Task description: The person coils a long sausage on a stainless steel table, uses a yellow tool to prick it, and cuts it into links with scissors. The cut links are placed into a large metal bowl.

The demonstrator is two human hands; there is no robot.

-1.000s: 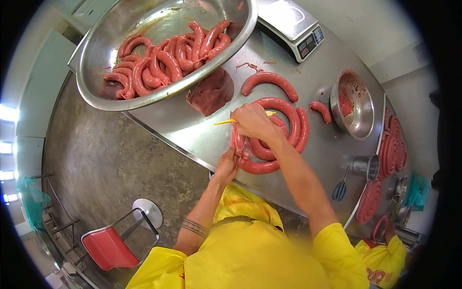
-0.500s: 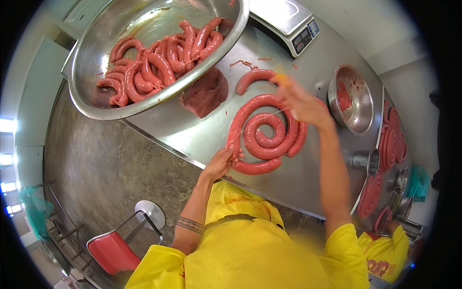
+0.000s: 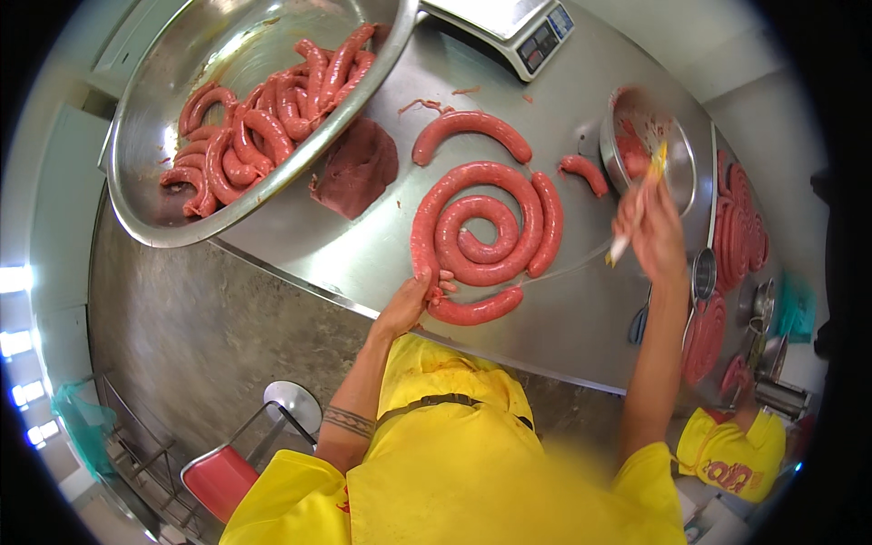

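My left hand (image 3: 413, 302) is closed on the lower left of a long coiled sausage (image 3: 427, 213), where the coil meets a shorter link (image 3: 477, 309). Out to the right, my right hand (image 3: 656, 227) grips a narrow yellow stick (image 3: 658, 162) that looks wound with white string. A thin string (image 3: 581, 263) stretches from the coil side towards that hand. Against the coil's right side lies a tied link (image 3: 546, 222). Beyond it are a curved sausage (image 3: 472, 130) and a small sausage piece (image 3: 586, 173). My left fingers partly hide the pinched spot.
A large metal basin (image 3: 245, 222) full of links stands far left, beside a dark red flap (image 3: 359, 173). A scale (image 3: 536, 45) is at the back. At right are a metal bowl (image 3: 688, 177), a metal cup (image 3: 704, 272), more coils (image 3: 736, 227) and another person (image 3: 736, 450).
My right hand has swung right from over the coil, drawing the string out to that side. My left hand keeps its hold. The whole view has shifted slightly.
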